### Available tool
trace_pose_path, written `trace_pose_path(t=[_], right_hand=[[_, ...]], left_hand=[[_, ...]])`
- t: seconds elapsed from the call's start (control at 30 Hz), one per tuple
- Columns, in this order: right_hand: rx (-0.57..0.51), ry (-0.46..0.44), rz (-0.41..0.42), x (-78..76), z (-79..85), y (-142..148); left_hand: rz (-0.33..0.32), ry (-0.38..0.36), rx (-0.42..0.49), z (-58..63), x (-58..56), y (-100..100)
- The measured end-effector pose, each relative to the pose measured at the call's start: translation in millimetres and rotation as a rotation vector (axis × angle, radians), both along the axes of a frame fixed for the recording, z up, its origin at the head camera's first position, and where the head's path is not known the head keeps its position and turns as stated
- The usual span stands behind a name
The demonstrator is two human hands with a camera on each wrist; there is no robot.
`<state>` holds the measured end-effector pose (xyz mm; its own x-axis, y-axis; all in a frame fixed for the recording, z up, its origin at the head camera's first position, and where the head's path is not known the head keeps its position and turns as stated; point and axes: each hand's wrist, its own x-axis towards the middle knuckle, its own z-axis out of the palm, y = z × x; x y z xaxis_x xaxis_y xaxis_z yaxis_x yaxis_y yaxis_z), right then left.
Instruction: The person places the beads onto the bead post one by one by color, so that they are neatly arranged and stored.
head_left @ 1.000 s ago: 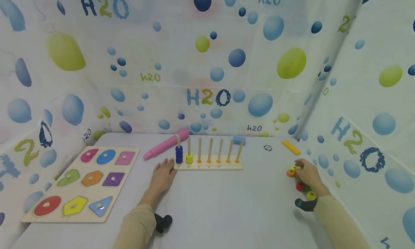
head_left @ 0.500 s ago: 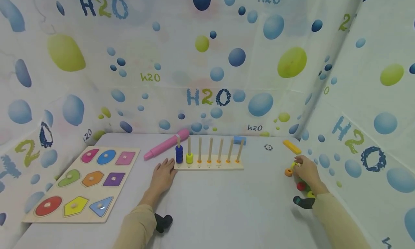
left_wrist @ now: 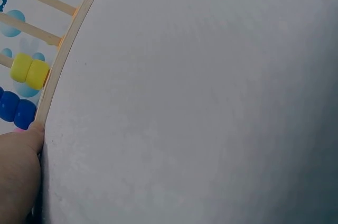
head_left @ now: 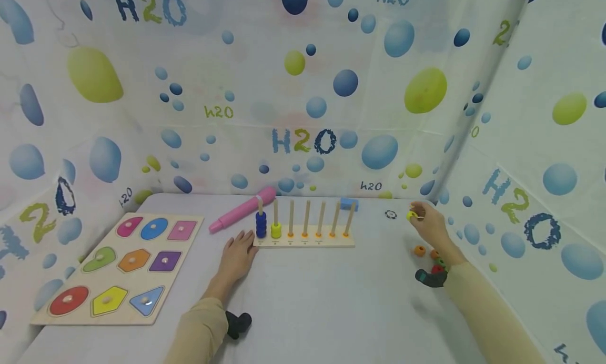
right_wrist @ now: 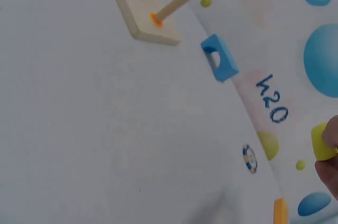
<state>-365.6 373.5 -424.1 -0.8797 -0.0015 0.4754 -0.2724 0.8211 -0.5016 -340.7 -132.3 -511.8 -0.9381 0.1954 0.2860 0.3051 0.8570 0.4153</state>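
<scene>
My right hand pinches a yellow bead between thumb and fingertips, raised at the table's back right. The same bead shows at the right edge of the right wrist view. A wooden peg board with a row of upright pegs stands in the middle. Blue beads are stacked on its leftmost peg, and yellow beads on the peg beside it. My left hand rests on the table against the board's left end, fingers extended. In the left wrist view, its thumb touches the board's corner.
Loose orange, green and red beads lie below the right hand, partly hidden by the wrist strap and sleeve. A knobbed shape puzzle lies left. Behind the board are a pink pen-shaped object and a blue block.
My right hand has lifted the yellow bead from the loose group and moved up and to the left, uncovering several other beads. The left hand and peg board have stayed put.
</scene>
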Motion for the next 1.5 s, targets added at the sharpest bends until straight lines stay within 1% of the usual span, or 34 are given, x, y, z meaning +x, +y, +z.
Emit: trace_pose_path(t=[0.17,0.3,0.43,0.5,0.67,0.77,0.9,1.13,1.23,1.4,1.5], right_hand=[[-0.039,0.037,0.059,-12.5,15.0,-28],[-0.097,0.019,0.101,-17.4,27.2,-56],[-0.141,0.030,0.155,-22.1,35.4,-86],[-0.146,0.056,0.185,-25.3,37.7,-102],[-0.160,0.107,0.243,-34.2,40.3,-143],[-0.167,0.096,0.269,-36.6,40.7,-165],[-0.178,0.072,0.323,-35.8,41.0,-193],[-0.191,0.107,0.460,-36.6,37.5,-239],[-0.172,0.108,0.499,-38.0,35.9,-257],[-0.161,0.108,0.576,-38.3,36.0,-285],[-0.154,0.095,0.611,-38.2,36.3,-297]], left_hand=[[0.005,-0.027,-0.016,-0.8,-1.5,-2],[0.007,-0.034,-0.024,-0.5,-1.0,-3],[0.009,-0.041,-0.028,-1.1,-0.7,-4],[0.010,-0.047,-0.030,-2.4,-1.3,-5],[0.010,-0.055,-0.024,-4.8,-2.3,-6],[0.012,-0.067,-0.023,-5.6,-2.8,-6],[0.012,-0.068,-0.028,-6.3,-3.4,-5],[0.007,-0.056,-0.026,-7.5,-4.1,-5],[0.006,-0.046,-0.021,-7.4,-4.4,-5],[0.006,-0.029,-0.013,-7.1,-5.6,-3],[0.009,-0.035,-0.012,-6.6,-6.0,-2]])
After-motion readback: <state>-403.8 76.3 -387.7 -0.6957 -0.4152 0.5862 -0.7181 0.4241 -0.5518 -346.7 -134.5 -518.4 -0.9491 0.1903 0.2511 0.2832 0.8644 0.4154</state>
